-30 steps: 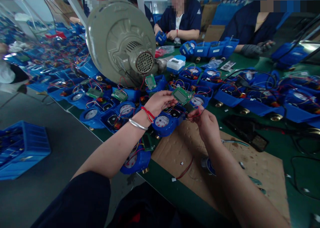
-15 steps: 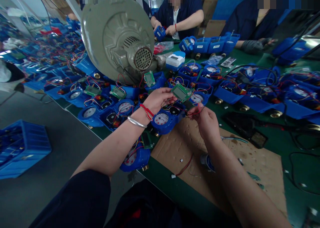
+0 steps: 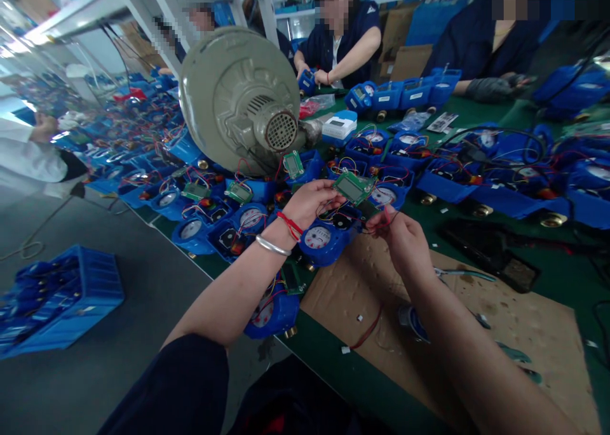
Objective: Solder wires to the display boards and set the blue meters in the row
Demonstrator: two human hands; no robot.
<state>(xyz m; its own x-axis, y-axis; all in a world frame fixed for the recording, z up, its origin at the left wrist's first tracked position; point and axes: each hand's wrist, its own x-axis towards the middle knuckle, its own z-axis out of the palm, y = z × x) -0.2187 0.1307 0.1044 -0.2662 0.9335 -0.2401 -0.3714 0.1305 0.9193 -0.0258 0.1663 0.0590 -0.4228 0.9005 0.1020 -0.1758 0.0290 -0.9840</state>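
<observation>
A green circuit board with a grey display point(image 3: 351, 187) is pinched at its left edge by my left hand point(image 3: 312, 205), which wears a red string and a silver bangle. My right hand point(image 3: 400, 235) is closed just below the board's right side, its fingertips pressed together at thin wires and a dark part point(image 3: 366, 210). Exactly what it grips is too small to tell. Beneath the board is a blue meter point(image 3: 320, 243) with a white dial and colored wires. Another blue meter point(image 3: 279, 314) with a dark display lies nearer me.
A large grey-green blower point(image 3: 238, 98) stands behind rows of blue meters. Cardboard point(image 3: 343, 295) carries pliers point(image 3: 467, 274), a small roll and loose wires. A blue crate point(image 3: 100, 295) is on the floor. People sit across the green table; a pale sleeve shows at left.
The view has shifted, so most things appear farther right and slightly lower. A person's pale sleeve now shows at the left. Both hands keep nearly the same pose around the board.
</observation>
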